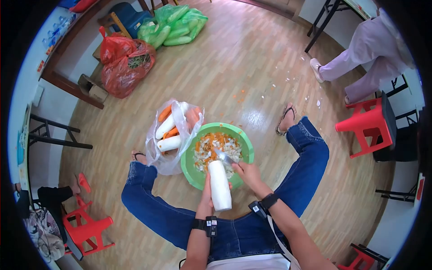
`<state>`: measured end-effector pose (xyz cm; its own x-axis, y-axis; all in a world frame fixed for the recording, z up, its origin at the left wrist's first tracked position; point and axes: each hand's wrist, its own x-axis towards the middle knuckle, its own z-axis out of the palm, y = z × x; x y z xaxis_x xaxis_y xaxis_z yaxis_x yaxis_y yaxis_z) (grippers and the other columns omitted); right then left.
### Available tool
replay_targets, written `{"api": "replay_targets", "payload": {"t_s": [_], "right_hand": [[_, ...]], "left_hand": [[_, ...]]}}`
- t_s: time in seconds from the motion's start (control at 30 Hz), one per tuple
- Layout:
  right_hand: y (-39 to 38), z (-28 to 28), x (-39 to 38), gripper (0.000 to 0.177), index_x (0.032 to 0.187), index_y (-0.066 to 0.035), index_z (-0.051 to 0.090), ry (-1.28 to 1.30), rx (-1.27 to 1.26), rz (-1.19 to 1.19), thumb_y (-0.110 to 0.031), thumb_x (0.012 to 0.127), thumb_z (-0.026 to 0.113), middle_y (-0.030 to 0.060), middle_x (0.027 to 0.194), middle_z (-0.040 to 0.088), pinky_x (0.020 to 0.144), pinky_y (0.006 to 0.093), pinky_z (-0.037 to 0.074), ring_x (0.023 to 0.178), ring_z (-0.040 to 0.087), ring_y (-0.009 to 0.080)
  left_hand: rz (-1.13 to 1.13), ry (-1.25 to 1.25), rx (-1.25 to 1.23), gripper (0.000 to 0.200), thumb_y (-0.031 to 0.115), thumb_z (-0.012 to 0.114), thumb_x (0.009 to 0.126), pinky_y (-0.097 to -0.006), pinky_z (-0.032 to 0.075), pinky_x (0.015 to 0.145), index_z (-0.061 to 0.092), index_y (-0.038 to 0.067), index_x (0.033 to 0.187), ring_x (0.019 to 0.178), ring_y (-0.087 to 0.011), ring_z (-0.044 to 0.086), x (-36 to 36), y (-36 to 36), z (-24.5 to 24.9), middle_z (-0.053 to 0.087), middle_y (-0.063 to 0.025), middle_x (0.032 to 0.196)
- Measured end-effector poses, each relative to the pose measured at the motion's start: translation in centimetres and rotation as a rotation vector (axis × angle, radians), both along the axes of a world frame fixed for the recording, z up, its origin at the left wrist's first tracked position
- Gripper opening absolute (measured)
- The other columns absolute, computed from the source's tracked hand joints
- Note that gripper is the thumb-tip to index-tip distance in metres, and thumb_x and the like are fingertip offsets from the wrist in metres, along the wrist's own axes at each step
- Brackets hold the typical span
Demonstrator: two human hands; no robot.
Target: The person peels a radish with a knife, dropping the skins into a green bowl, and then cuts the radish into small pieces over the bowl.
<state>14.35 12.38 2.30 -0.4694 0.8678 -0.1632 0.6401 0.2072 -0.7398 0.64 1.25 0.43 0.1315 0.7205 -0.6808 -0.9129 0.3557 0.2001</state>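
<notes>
My left hand [206,190] is wrapped round a peeled white radish [220,188], which slants over the near side of a green basin [187,173]. A knife [223,156] is gripped in my right hand [248,173], its blade beside the upper end of the radish, above the basin. Chopped white and orange pieces [230,146] lie in the basin. Left of it, a clear plastic bag [165,164] holds carrots [165,113] and white radishes [169,143].
Red bags [128,67] and green bags of vegetables [180,27] stand at the back left. Red stools are at the left [90,231] and right [366,126]. A person in light purple trousers [360,58] stands at the right. Scraps [307,98] litter the floor.
</notes>
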Motion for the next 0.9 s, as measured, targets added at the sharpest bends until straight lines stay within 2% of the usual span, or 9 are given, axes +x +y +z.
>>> {"api": "replay_targets", "payload": {"t_s": [0.07, 0.13, 0.27, 0.3, 0.4, 0.53, 0.73, 0.87, 0.9], "right_hand": [[-1.2, 1.6, 0.9, 0.036, 0.070, -0.008, 0.059, -0.007, 0.008, 0.046, -0.040, 0.082, 0.052, 0.0153, 0.055, 0.053, 0.046, 0.0406, 0.042, 0.051, 0.055, 0.0331], [-3.2, 2.9, 1.7, 0.037, 0.068, -0.007, 0.056, -0.093, -0.021, 0.295, -0.041, 0.083, 0.051, 0.0152, 0.054, 0.052, 0.046, 0.0412, 0.041, 0.051, 0.054, 0.0333], [-3.9, 2.6, 1.1, 0.038, 0.066, -0.007, 0.055, -0.097, -0.021, 0.277, -0.040, 0.084, 0.050, 0.0155, 0.053, 0.052, 0.046, 0.0419, 0.041, 0.050, 0.054, 0.0338], [-3.1, 2.1, 0.4, 0.038, 0.066, -0.007, 0.055, -0.084, 0.009, 0.193, -0.040, 0.084, 0.049, 0.0157, 0.054, 0.052, 0.046, 0.0418, 0.041, 0.051, 0.054, 0.0338], [-0.9, -0.2, -1.1, 0.038, 0.067, -0.007, 0.056, -0.078, 0.050, 0.071, -0.040, 0.084, 0.048, 0.0155, 0.055, 0.054, 0.047, 0.0421, 0.041, 0.052, 0.055, 0.0335], [-0.7, -0.6, -1.2, 0.037, 0.067, -0.007, 0.056, 0.045, -0.029, 0.002, -0.039, 0.084, 0.048, 0.0149, 0.056, 0.055, 0.048, 0.0422, 0.042, 0.053, 0.055, 0.0330], [-4.4, 3.6, 2.3, 0.038, 0.065, -0.009, 0.054, -0.085, 0.032, 0.320, -0.041, 0.084, 0.048, 0.0140, 0.053, 0.053, 0.044, 0.0410, 0.042, 0.048, 0.054, 0.0329], [-2.4, 1.7, 0.7, 0.038, 0.066, -0.007, 0.055, -0.106, 0.112, 0.108, -0.040, 0.084, 0.049, 0.0149, 0.054, 0.054, 0.046, 0.0411, 0.043, 0.049, 0.055, 0.0327], [-1.6, 1.4, 0.1, 0.038, 0.066, -0.007, 0.055, -0.102, 0.114, 0.103, -0.040, 0.084, 0.049, 0.0149, 0.054, 0.054, 0.046, 0.0411, 0.043, 0.049, 0.055, 0.0327]], "left_hand": [[0.046, -0.026, -0.007, 0.069, 0.063, 0.031, 0.082, -0.0397, 0.053, 0.062, 0.045, 0.004, 0.115, 0.072, -0.0289, 0.062, -0.2, -0.1, -1.6, 0.059, -0.0204, 0.086], [0.087, -0.016, -0.035, 0.067, 0.062, 0.032, 0.083, -0.0399, 0.053, 0.061, 0.044, 0.005, 0.115, 0.073, -0.0282, 0.062, -0.3, -0.2, -2.5, 0.059, -0.0193, 0.087], [0.063, 0.010, -0.080, 0.063, 0.061, 0.033, 0.083, -0.0366, 0.053, 0.054, 0.047, 0.007, 0.112, 0.065, -0.0265, 0.061, 0.3, 0.0, -1.3, 0.061, -0.0147, 0.085], [0.021, -0.033, 0.015, 0.063, 0.060, 0.031, 0.084, -0.0369, 0.053, 0.056, 0.046, 0.007, 0.114, 0.067, -0.0276, 0.062, 0.3, 0.3, 0.1, 0.061, -0.0170, 0.085], [-0.066, -0.059, -0.004, 0.067, 0.062, 0.030, 0.083, -0.0409, 0.054, 0.060, 0.045, 0.006, 0.116, 0.068, -0.0293, 0.062, 0.3, 0.0, 0.1, 0.060, -0.0183, 0.087], [0.064, -0.061, -0.003, 0.066, 0.061, 0.031, 0.083, -0.0389, 0.054, 0.062, 0.046, 0.007, 0.117, 0.074, -0.0273, 0.062, 0.2, 0.0, 1.0, 0.060, -0.0161, 0.092], [0.119, 0.001, 0.010, 0.065, 0.060, 0.032, 0.084, -0.0363, 0.053, 0.066, 0.046, 0.007, 0.117, 0.079, -0.0238, 0.061, 0.2, -0.1, -1.7, 0.059, -0.0113, 0.097], [-0.051, -0.017, 0.115, 0.062, 0.060, 0.033, 0.084, -0.0350, 0.053, 0.058, 0.049, 0.006, 0.111, 0.066, -0.0237, 0.062, 0.2, -0.2, -0.3, 0.061, -0.0122, 0.084], [-0.027, 0.013, 0.049, 0.061, 0.059, 0.032, 0.085, -0.0345, 0.053, 0.054, 0.050, 0.005, 0.110, 0.062, -0.0238, 0.061, 0.6, 0.1, 1.0, 0.061, -0.0125, 0.078]]}}
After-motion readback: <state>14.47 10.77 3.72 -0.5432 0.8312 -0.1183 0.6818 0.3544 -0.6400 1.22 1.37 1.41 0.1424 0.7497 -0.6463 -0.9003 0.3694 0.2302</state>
